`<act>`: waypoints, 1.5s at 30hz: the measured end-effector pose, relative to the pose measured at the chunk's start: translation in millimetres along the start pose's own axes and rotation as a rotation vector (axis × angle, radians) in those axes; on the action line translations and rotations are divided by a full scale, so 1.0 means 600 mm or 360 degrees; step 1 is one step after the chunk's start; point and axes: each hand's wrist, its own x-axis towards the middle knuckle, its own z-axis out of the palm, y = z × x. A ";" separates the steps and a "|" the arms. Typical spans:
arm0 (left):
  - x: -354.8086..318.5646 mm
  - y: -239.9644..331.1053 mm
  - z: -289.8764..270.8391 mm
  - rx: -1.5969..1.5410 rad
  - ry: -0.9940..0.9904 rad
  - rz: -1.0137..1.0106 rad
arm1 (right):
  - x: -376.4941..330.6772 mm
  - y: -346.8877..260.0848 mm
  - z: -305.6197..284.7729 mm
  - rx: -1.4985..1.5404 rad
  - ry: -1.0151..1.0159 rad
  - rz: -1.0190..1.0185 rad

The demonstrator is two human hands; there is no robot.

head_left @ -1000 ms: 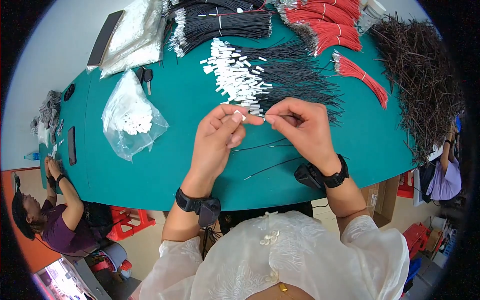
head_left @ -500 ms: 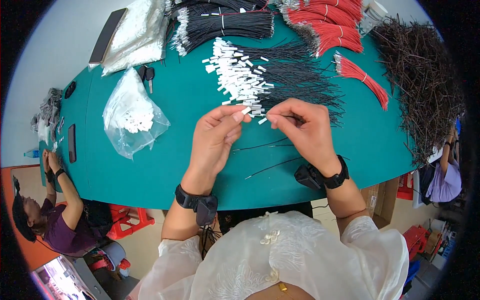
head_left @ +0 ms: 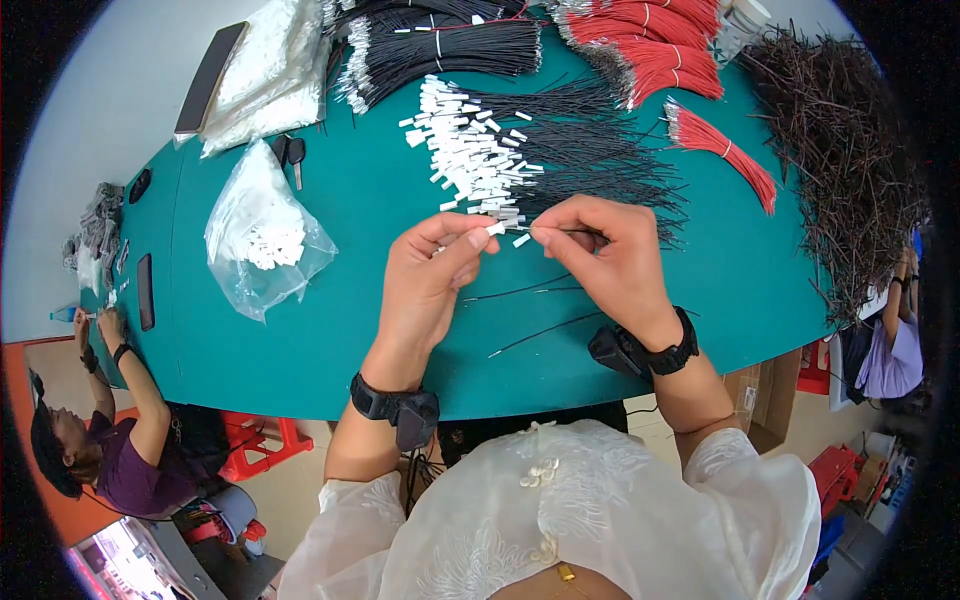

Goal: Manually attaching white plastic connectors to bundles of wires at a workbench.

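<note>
Pinching a small white connector housing (head_left: pixel 496 229), the thumb and forefinger of your left hand (head_left: pixel 428 265) are closed on it, facing your right hand (head_left: pixel 610 250), whose thumb and forefinger are closed on a thin black wire (head_left: pixel 573 232). You have both pieces above the table (head_left: pixel 300 360), just short of a spread of black wires (head_left: pixel 600 145) with white housings at their left ends. Toward the table's left edge, a clear plastic bag (head_left: pixel 228 232) holds a heap of loose white housings. Near the far left corner lie stacked plastic bags (head_left: pixel 265 75), their whitish contents too small to tell apart.
</note>
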 end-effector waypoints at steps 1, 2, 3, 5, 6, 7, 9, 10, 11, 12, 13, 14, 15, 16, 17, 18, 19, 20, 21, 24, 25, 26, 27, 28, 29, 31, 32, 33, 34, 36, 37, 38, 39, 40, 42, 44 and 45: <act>0.000 0.000 0.000 0.0011 -0.0004 0.0009 | 0.000 0.001 0.001 0.0003 0.0005 -0.0022; 0.000 0.000 0.000 0.0024 -0.0008 0.0019 | 0.000 0.001 0.001 0.0006 0.0011 -0.0045; 0.000 0.000 0.000 0.0026 -0.0010 0.0019 | 0.000 0.000 0.001 0.0007 0.0013 -0.0046; -0.001 0.002 -0.001 -0.0012 -0.0008 0.0011 | 0.000 -0.004 -0.001 -0.0020 0.0014 -0.0075; -0.002 0.002 -0.001 -0.0030 -0.0007 0.0008 | 0.000 -0.006 -0.001 -0.0034 0.0013 -0.0090; -0.002 0.002 -0.001 -0.0030 -0.0008 0.0009 | 0.000 -0.006 -0.001 -0.0035 0.0014 -0.0091; -0.003 0.001 0.001 0.0065 0.0045 0.0051 | 0.000 -0.004 0.001 -0.0040 0.0038 -0.0121; -0.003 0.000 0.002 0.0113 0.0071 0.0072 | 0.000 -0.004 0.001 -0.0043 0.0050 -0.0136; -0.003 0.000 0.002 0.0113 0.0071 0.0072 | 0.000 -0.005 0.001 -0.0044 0.0050 -0.0137; -0.003 -0.001 0.003 0.0131 0.0094 0.0091 | 0.000 -0.006 0.000 -0.0041 0.0053 -0.0142; -0.003 -0.001 0.004 0.0148 0.0117 0.0109 | 0.000 -0.007 0.000 -0.0038 0.0057 -0.0146; -0.003 -0.001 0.005 0.0166 0.0139 0.0126 | 0.000 -0.008 -0.001 -0.0035 0.0062 -0.0150; -0.004 -0.001 0.004 0.0166 0.0139 0.0126 | 0.000 -0.008 0.000 -0.0035 0.0062 -0.0150; -0.004 0.000 0.003 0.0170 0.0142 0.0113 | 0.000 -0.008 0.000 -0.0029 0.0066 -0.0148; -0.005 0.000 0.002 0.0174 0.0145 0.0100 | 0.001 -0.008 0.001 -0.0024 0.0069 -0.0147; -0.005 0.000 0.002 0.0178 0.0149 0.0087 | 0.001 -0.008 0.001 -0.0019 0.0073 -0.0145; -0.005 0.000 0.002 0.0179 0.0148 0.0087 | 0.000 -0.008 0.002 -0.0019 0.0074 -0.0145; -0.005 -0.001 0.002 0.0196 0.0147 0.0102 | 0.000 -0.008 0.002 -0.0018 0.0065 -0.0143; -0.005 -0.001 0.002 0.0214 0.0146 0.0118 | 0.000 -0.008 0.002 -0.0017 0.0057 -0.0142; -0.006 -0.001 0.004 0.0270 0.0151 0.0155 | 0.000 -0.009 0.001 -0.0035 0.0034 -0.0135; -0.007 -0.001 0.005 0.0310 0.0159 0.0178 | 0.000 -0.010 0.000 -0.0052 0.0019 -0.0130; -0.008 0.000 0.007 0.0349 0.0167 0.0200 | 0.000 -0.011 -0.001 -0.0069 0.0005 -0.0125; -0.009 0.001 0.008 0.0348 0.0166 0.0200 | 0.000 -0.010 -0.001 -0.0070 0.0005 -0.0124; -0.010 0.002 0.011 0.0438 0.0158 0.0253 | 0.000 -0.008 0.000 -0.0009 -0.0013 -0.0070; -0.011 0.004 0.013 0.0527 0.0150 0.0307 | -0.001 -0.005 0.000 0.0053 -0.0032 -0.0015; -0.012 0.006 0.014 0.0616 0.0142 0.0360 | -0.001 -0.006 0.000 0.0113 -0.0051 0.0041; -0.012 0.007 0.014 0.0638 0.0133 0.0333 | -0.001 -0.008 0.000 0.0149 -0.0075 0.0083; -0.012 0.008 0.013 0.0661 0.0125 0.0306 | -0.001 -0.010 0.000 0.0185 -0.0100 0.0125; -0.012 0.009 0.013 0.0683 0.0116 0.0279 | -0.001 -0.010 0.000 0.0220 -0.0124 0.0167; -0.011 0.007 0.013 0.0662 0.0112 0.0295 | -0.001 -0.008 0.000 0.0197 -0.0128 0.0155; -0.011 0.005 0.014 0.0643 0.0109 0.0311 | -0.001 -0.007 0.000 0.0175 -0.0133 0.0141; -0.011 0.005 0.014 0.0624 0.0105 0.0326 | -0.001 -0.006 0.000 0.0153 -0.0137 0.0128; -0.011 0.005 0.014 0.0624 0.0106 0.0326 | -0.001 -0.006 0.000 0.0153 -0.0138 0.0129; -0.011 0.005 0.015 0.0605 0.0112 0.0314 | -0.001 -0.005 0.000 0.0152 -0.0144 0.0136; -0.011 0.005 0.016 0.0566 0.0125 0.0291 | -0.001 -0.005 0.000 0.0151 -0.0155 0.0150; -0.011 0.004 0.018 0.0546 0.0134 0.0290 | -0.002 -0.005 0.000 0.0169 -0.0150 0.0145; -0.011 0.003 0.019 0.0526 0.0142 0.0291 | -0.002 -0.005 0.001 0.0188 -0.0144 0.0139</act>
